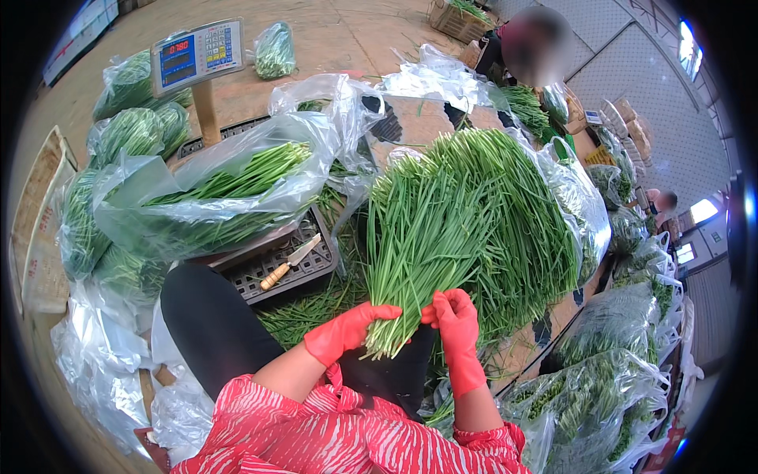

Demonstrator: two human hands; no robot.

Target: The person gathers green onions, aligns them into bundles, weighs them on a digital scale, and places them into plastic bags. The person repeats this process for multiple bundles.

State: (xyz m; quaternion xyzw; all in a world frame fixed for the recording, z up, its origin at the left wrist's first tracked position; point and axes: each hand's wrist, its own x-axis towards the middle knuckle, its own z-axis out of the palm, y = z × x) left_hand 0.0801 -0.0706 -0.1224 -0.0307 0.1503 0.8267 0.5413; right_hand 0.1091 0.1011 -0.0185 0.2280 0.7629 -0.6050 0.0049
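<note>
My left hand (349, 330), in a red rubber glove, grips the pale stem ends of a bundle of green garlic chives (394, 323) over my lap. Close at the bundle's right side is my right hand (455, 317), gloved alike, its fingers bent and thumb near the index finger; whether it pinches a stem cannot be told. The bundle's leaves reach up onto a large heap of chives (509, 219) in front of me. Left of the heap, an open clear plastic bag (231, 204) holds more chives. A knife with a wooden handle (290, 262) lies on a black plastic crate.
A digital scale display (198, 54) stands on a post at the upper left. Filled bags of greens (127, 136) line the left, and more bags (598, 379) the right. A person (527, 47) sits at the upper right beside chives; another is farther off. Cut leaves litter the floor.
</note>
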